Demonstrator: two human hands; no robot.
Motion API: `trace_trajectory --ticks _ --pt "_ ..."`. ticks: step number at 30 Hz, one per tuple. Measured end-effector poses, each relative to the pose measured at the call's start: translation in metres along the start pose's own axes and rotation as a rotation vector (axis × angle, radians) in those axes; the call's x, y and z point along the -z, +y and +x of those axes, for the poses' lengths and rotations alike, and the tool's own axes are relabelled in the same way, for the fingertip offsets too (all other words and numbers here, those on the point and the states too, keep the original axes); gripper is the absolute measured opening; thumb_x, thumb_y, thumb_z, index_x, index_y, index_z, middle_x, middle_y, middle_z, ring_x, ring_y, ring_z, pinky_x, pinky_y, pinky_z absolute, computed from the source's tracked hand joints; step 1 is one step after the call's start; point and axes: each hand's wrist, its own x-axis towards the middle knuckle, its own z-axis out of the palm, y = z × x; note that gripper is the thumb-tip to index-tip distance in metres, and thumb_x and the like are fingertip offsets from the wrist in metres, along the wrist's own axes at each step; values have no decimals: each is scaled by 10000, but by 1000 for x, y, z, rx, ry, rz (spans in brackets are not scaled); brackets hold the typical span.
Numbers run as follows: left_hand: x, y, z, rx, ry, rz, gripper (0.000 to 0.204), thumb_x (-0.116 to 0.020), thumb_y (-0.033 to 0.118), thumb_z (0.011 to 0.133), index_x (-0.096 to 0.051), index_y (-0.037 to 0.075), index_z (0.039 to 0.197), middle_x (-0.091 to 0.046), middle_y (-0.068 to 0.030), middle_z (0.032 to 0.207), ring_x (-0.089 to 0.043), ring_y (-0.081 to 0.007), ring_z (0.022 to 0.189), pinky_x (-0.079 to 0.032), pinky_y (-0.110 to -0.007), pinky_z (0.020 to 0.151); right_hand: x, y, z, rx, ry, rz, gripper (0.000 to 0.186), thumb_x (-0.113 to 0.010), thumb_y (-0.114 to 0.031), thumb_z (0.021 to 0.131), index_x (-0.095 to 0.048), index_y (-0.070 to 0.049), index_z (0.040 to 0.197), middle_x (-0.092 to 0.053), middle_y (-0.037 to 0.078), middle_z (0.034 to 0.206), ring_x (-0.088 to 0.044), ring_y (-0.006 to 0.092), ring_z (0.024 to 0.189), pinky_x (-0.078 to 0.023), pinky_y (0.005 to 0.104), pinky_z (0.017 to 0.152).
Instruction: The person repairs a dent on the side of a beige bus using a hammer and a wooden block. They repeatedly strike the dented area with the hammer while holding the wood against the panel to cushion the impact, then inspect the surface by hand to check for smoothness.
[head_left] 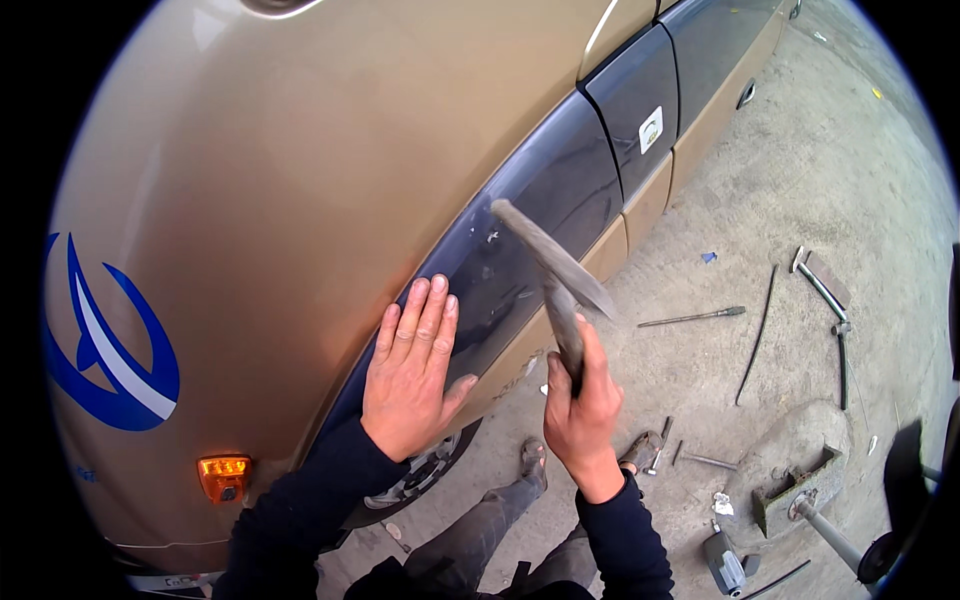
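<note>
My left hand (408, 375) lies flat on the dark grey side panel (555, 165) of a gold-brown vehicle (330, 150), its fingers stretched out. In my right hand (588, 415) is a hammer (550, 250), gripped by its handle. The hammer's long, narrow head is slightly blurred and stands out in front of the panel; whether it touches the surface I cannot tell. Small pale chips and scuffs (490, 238) mark the panel close to the hammer's far tip.
An orange side lamp (225, 478) and a wheel (425, 475) are at lower left. On the concrete floor (720, 190) lie a thin rod tool (692, 317), a dark bar (760, 335), a jointed metal tool (822, 285) and another hammer (708, 461). A metal stand (800, 490) sits at lower right.
</note>
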Motion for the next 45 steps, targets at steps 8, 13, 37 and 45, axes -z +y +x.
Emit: trace_trajectory --ticks 8,13,37,45 --pt "0 0 -1 -1 -3 -7 960 -793 277 775 -281 -27 1528 -214 -210 1623 -181 -350 1520 -143 -491 1217 1 -1 -1 12 65 39 511 -670 -20 889 -509 -17 1375 -691 200 1085 -719 316 802 -559 359 645" --pt "1 0 -1 -3 -6 -5 960 -794 277 774 -281 -28 1526 -213 -207 1624 -178 -351 1520 -147 -498 1215 11 -1 8 -115 -57 45 521 -664 -36 900 -495 -26 1393 -692 198 1071 -721 311 816 -560 364 654" --pt "-3 -1 -2 -14 -9 -30 979 -798 230 771 -249 -6 1547 -189 -210 1633 -161 -373 1521 -169 -524 1203 8 7 14 -139 0 43 526 -683 -46 885 -497 -1 1375 -691 213 1082 -719 350 853 -567 381 648" --pt "-1 4 1 -16 5 -27 970 -787 227 782 -243 -1 1552 -185 -206 1634 -149 -368 1525 -153 -518 1207 21 15 21 -240 73 75 420 -622 -85 958 -506 17 1349 -690 212 1012 -705 333 814 -540 377 690"
